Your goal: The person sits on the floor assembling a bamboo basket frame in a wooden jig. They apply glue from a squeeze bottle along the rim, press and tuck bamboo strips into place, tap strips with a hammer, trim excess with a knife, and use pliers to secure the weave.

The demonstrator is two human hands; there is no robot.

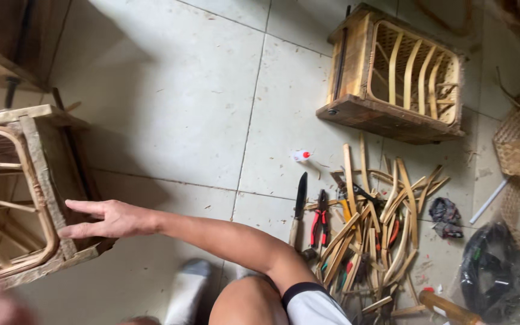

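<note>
Head view: right hand [112,219] flat on the corner of the wooden frame with the rattan hoop [28,192], at left on the tiled floor [182,102], fingers spread, gripping nothing; looks like steadying it. Left hand unclear (maybe the blur bottom-left). Shifting it needs a real grip; knife [299,207] and red pliers [319,219] lie well apart.

The wooden frame box [37,198] lies tipped on its side at the left of the tiled floor, its open face turned toward the left edge of view. It is built of rough, pale, weathered planks, with a bent rattan hoop [28,180] set inside the opening and thin cane ribs running across behind it. Its right-hand plank edge is touched by flat, spread fingers. Part of it runs out of view.
</note>
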